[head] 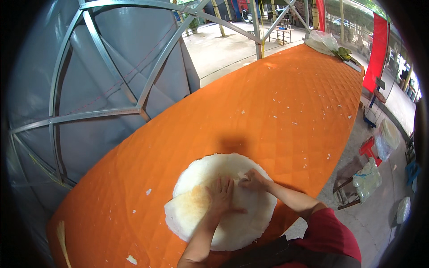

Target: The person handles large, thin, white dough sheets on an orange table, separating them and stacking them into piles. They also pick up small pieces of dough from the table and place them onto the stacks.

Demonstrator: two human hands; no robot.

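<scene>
Before me, a stack of thin, round, off-white sheets [248,224] with ragged edges lies on an orange quilted cover [201,120]. The sheets look like thin dried pancakes or wafers, though their material is not certain. An edge crosses the left side, where one layer overlaps another, and a yellow-brown tint marks the area near it. My left hand [221,197] presses palm down on the middle of the stack, fingers spread and thumb pointing right. At the upper right of the sheets, my right hand [256,181] pinches a small whitish piece [242,175].
Pale scraps [131,259] are scattered over the cover. A straw brush [62,239] lies at the lower left. Metal framing [97,114] borders the table's left. Plastic bags [321,40] lie at its far end. On the right stand a red stool [368,149] and a bag-topped stool [367,181].
</scene>
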